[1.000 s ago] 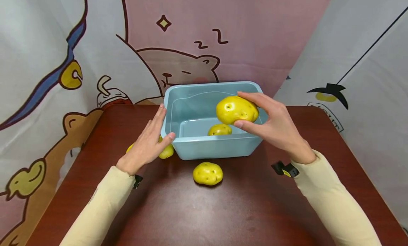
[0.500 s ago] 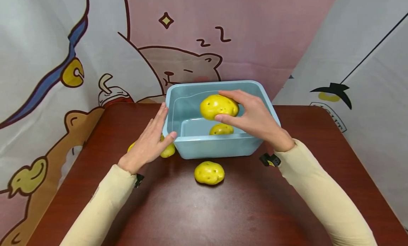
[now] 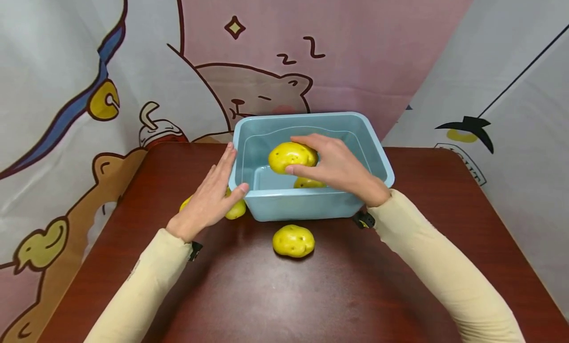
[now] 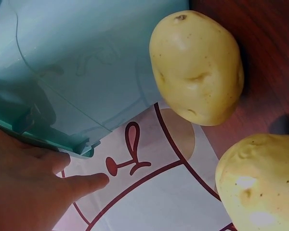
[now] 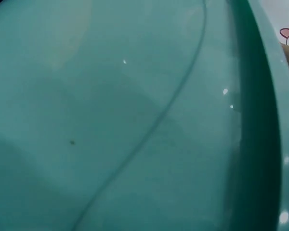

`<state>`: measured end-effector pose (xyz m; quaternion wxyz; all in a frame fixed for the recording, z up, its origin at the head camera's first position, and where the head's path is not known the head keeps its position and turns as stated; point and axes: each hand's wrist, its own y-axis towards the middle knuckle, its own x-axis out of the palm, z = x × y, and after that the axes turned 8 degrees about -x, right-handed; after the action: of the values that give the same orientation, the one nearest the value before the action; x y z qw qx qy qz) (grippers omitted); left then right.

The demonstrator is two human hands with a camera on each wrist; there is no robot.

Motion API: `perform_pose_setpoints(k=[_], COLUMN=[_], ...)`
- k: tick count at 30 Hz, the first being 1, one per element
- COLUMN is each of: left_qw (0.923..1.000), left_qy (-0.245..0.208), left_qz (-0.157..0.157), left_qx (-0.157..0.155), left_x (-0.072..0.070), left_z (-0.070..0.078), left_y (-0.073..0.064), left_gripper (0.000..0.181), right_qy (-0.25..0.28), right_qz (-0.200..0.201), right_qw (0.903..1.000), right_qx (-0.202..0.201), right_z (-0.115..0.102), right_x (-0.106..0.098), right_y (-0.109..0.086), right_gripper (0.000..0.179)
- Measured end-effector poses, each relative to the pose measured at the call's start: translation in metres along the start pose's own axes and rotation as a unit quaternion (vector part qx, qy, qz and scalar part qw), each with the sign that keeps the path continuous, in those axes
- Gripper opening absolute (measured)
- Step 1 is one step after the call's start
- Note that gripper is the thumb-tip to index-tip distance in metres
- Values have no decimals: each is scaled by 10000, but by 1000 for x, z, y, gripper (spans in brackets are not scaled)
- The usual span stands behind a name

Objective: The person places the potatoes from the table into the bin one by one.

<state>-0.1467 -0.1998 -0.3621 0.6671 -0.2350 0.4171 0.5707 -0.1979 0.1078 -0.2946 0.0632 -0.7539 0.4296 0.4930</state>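
My right hand [image 3: 333, 163] grips a yellow potato [image 3: 289, 158] between thumb and fingers, inside the light blue plastic basin [image 3: 302, 205]. Below it, another potato [image 3: 309, 183] lies in the basin, partly hidden by the front rim. My left hand [image 3: 206, 200] rests against the basin's left side with its fingers straight, the thumb at the front corner. In the left wrist view, the fingertips of that hand [image 4: 33, 187] are right at the rim. The right wrist view is filled by the basin's wall [image 5: 135, 96]; the held potato does not show there.
One potato [image 3: 293, 241] lies on the dark red-brown table [image 3: 275, 293] before the basin. Two more, a nearer potato [image 3: 235, 209] and a farther-left potato [image 3: 184, 204], are partly hidden by my left hand. A cartoon-printed cloth [image 3: 355, 47] hangs close behind the table.
My right hand has carried its potato leftward from the basin's right side and then lower into the basin. The left hand has stayed at the basin's left side.
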Motion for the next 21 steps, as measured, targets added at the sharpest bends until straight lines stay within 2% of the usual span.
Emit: perform_pose_setpoints(k=[11,16,21], left_qw=[10000,10000,9999], left_qy=[-22,-52,-105], left_qz=[26,49,99], left_qx=[-11,46,22], left_x=[4,5,5], left_z=[0,0,0], left_y=[1,2,2], left_gripper=[91,91,90], right_qy=[-171,-237,-35], right_qz=[-650,-491,-169], right_qw=[9974,9983,9996], right_qx=[243,206,-218], right_z=[2,1,-3], right_x=[7,2,-3], right_y=[1,-8,-23], right_gripper=[78,77,71])
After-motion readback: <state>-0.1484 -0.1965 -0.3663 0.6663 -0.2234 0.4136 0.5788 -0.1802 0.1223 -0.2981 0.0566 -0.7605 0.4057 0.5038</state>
